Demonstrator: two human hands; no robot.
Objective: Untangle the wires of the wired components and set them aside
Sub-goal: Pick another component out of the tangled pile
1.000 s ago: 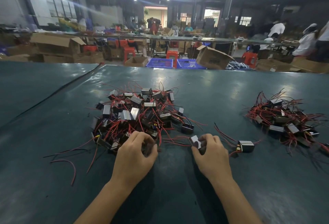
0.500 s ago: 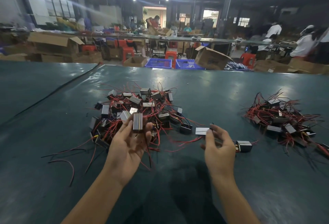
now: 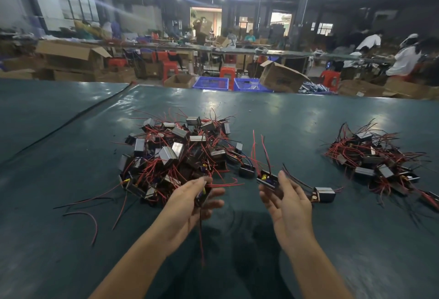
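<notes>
On the far left, a dark seam (image 3: pixel 71 120) runs across the green tabletop (image 3: pixel 47 168). A few loose wires (image 3: pixel 92 222) lie near the front. Next comes the big pile (image 3: pixel 175 153) of tangled parts, well back from the far edge. The left hand (image 3: pixel 187 203) is raised just in front of it. Its fingers curl round the first part (image 3: pixel 203 195), and a red wire hangs down from it. A stretch of tabletop shows between the hands. The right hand (image 3: pixel 289 206) pinches the second part (image 3: pixel 267 178), with its wires sticking up. Just beside it, a lone part (image 3: pixel 324 194) sits on the tabletop. More open tabletop follows, and then the small pile (image 3: pixel 375 158), which runs out of view on the right.
</notes>
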